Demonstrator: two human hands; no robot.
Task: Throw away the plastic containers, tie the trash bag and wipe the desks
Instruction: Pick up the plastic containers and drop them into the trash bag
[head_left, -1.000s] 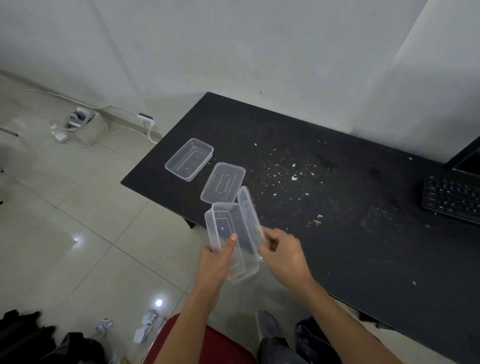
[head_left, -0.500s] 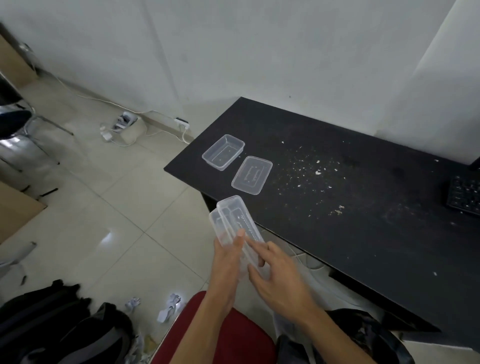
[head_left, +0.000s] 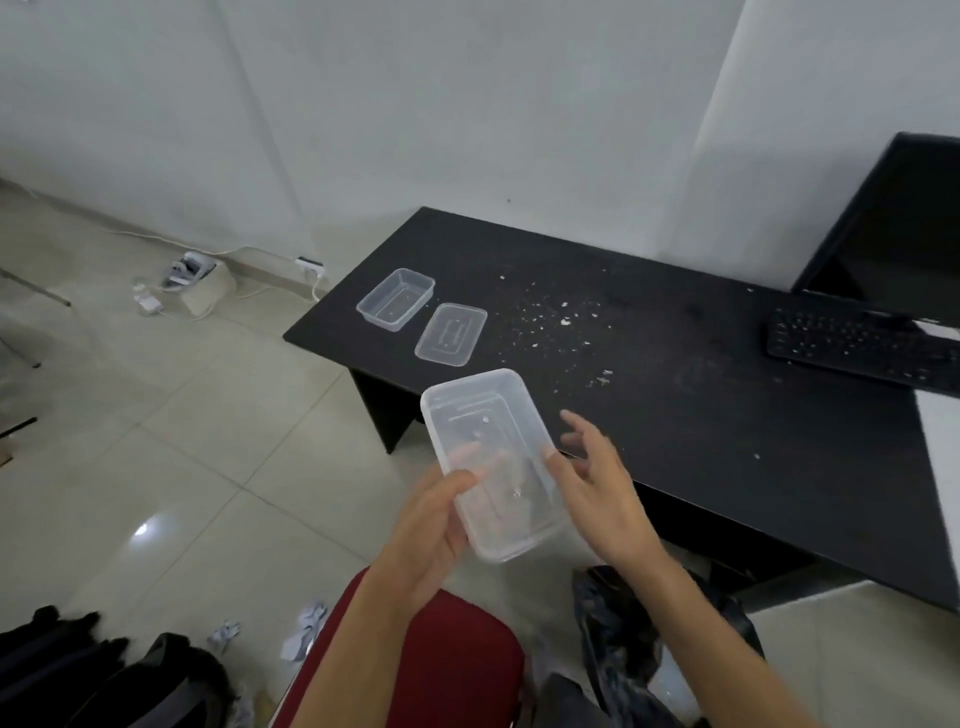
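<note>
So, tubs: two (both clear), held tub (head_left: 488, 457) off the desk's (head_left: 675, 415) front edge, desk tub (head_left: 396, 299) at the desk's left end
lids: one lid (head_left: 451, 334), flat on the desk beside the desk tub
left hand (head_left: 431, 530): thumb on rim, fingers curled under held tub
right hand (head_left: 597, 488): fingers spread, gripping nothing, beside the held tub

The worktop's (head_left: 701, 441) left end was taken up by a container (head_left: 397, 299) and a lid (head_left: 451, 334) beside it, the far right by a keyboard (head_left: 857, 348) and monitor (head_left: 898, 223); crumb-strewn open surface was left between.
</note>
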